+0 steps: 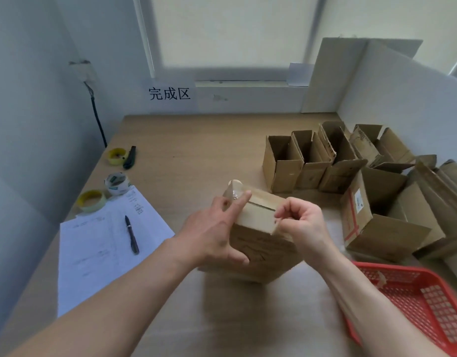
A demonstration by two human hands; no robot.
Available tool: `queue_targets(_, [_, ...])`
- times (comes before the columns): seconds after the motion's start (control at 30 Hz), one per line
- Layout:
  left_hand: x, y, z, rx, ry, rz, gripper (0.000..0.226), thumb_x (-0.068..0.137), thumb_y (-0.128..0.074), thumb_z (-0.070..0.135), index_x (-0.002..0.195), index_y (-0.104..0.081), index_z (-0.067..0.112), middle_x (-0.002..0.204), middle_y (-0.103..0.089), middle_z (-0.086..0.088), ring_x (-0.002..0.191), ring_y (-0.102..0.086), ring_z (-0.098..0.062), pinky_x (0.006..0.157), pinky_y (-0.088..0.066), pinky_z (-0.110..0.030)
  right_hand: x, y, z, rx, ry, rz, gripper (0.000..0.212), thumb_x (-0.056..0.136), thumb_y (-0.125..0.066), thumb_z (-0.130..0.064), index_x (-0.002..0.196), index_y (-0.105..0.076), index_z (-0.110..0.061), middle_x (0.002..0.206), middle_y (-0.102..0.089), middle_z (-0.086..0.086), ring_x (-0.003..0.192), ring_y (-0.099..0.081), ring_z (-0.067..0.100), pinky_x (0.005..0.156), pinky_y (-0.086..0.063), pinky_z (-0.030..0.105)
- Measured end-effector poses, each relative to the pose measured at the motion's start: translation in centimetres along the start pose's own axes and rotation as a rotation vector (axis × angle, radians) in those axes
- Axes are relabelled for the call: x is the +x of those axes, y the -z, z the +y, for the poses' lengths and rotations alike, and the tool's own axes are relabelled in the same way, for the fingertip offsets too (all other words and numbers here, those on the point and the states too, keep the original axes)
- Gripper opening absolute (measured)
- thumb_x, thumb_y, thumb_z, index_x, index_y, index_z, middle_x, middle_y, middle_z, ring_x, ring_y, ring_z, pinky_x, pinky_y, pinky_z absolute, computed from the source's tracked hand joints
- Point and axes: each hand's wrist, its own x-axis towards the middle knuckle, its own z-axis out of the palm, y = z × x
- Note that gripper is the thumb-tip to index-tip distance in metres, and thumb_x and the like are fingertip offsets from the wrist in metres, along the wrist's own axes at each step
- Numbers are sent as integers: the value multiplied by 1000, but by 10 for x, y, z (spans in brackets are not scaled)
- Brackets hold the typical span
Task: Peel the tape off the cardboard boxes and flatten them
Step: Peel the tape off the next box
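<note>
A closed cardboard box [258, 243] stands upright in the middle of the wooden table [196, 140]. Clear tape [235, 193] runs along its top seam, with a loose curl at the far left corner. My left hand [217, 235] holds the box's left side, thumb on the front face and index finger stretched over the top. My right hand [302, 222] is curled at the box's top right edge, its fingertips pinching at the tape end there.
Several open cardboard boxes [333, 161] crowd the right side of the table. A red plastic basket [415, 305] sits at the near right. On the left lie paper sheets [98, 243] with a pen [132, 235], three tape rolls [116, 184] and a utility knife [129, 158].
</note>
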Motion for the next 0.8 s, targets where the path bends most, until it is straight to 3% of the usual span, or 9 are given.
queue_targets(0.1, [-18, -20, -8, 39, 57, -37, 115, 66, -65, 79, 147, 13, 56, 136, -50, 0, 114, -56, -30, 88, -49, -42, 2, -15, -3, 103, -18, -52, 31, 69, -57, 23, 75, -62, -7, 53, -48, 6, 50, -46, 19, 59, -47, 38])
queue_targets(0.17, [-29, -33, -11, 57, 105, -62, 98, 73, -59, 80, 149, -5, 48, 137, -48, 5, 115, -55, -24, 88, -49, -39, 4, -23, -1, 39, -20, -46, 32, 72, -55, 23, 79, -63, -7, 55, -48, 7, 49, -46, 17, 56, -45, 34])
queue_targets(0.23, [-33, -42, -9, -9, 134, -28, 88, 76, -58, 79, 147, -22, 41, 137, -43, 8, 115, -53, -20, 89, -50, -38, 7, -25, 1, 42, -30, -3, 29, 69, -55, 20, 83, -64, -5, 55, -49, 7, 50, -48, 18, 60, -47, 39])
queue_targets(0.37, [-22, -49, 5, -120, 107, 102, 69, 70, -67, 75, 116, -50, 27, 139, -37, 11, 117, -48, -17, 85, -47, -34, 11, -14, 6, 136, -109, 77, 17, 74, -58, 9, 85, -63, -4, 56, -54, 9, 54, -52, 25, 73, -57, 50])
queue_targets(0.5, [-10, -60, 18, -329, 68, 36, 72, 54, -85, 64, 96, -41, 25, 151, -28, 4, 137, -32, -16, 93, -38, -29, 5, 8, 15, 174, -203, 183, 20, 86, -55, 9, 84, -64, -9, 80, -58, 11, 72, -62, 37, 70, -57, 49])
queue_targets(0.57, [-9, -67, 21, -407, 41, -15, 76, 50, -88, 60, 94, -36, 26, 154, -19, 6, 141, -23, -11, 97, -36, -27, -2, 17, 20, 154, -202, 184, 20, 86, -57, 7, 85, -65, -12, 83, -61, 11, 70, -63, 31, 59, -55, 40])
queue_targets(0.63, [-11, -73, 22, -420, 7, -21, 78, 45, -86, 62, 94, -34, 28, 147, -18, 13, 134, -27, -10, 92, -37, -26, -10, 28, 29, -49, -124, 211, 17, 84, -65, 0, 87, -66, -17, 76, -64, 3, 67, -61, 17, 51, -52, 30])
queue_targets(0.7, [-15, -76, 24, -395, -22, 8, 78, 41, -77, 68, 93, -35, 28, 138, -20, 17, 127, -32, -12, 91, -42, -29, -16, 41, 38, -299, -25, 232, 16, 82, -71, -11, 90, -67, -24, 72, -64, -7, 67, -59, 9, 59, -53, 29])
queue_targets(0.8, [-19, -80, 26, -375, -55, 55, 75, 41, -75, 64, 92, -37, 26, 133, -21, 18, 121, -35, -16, 88, -44, -31, -21, 56, 48, -475, 83, 222, 16, 88, -71, -21, 101, -66, -28, 96, -64, -15, 88, -61, 5, 79, -53, 31])
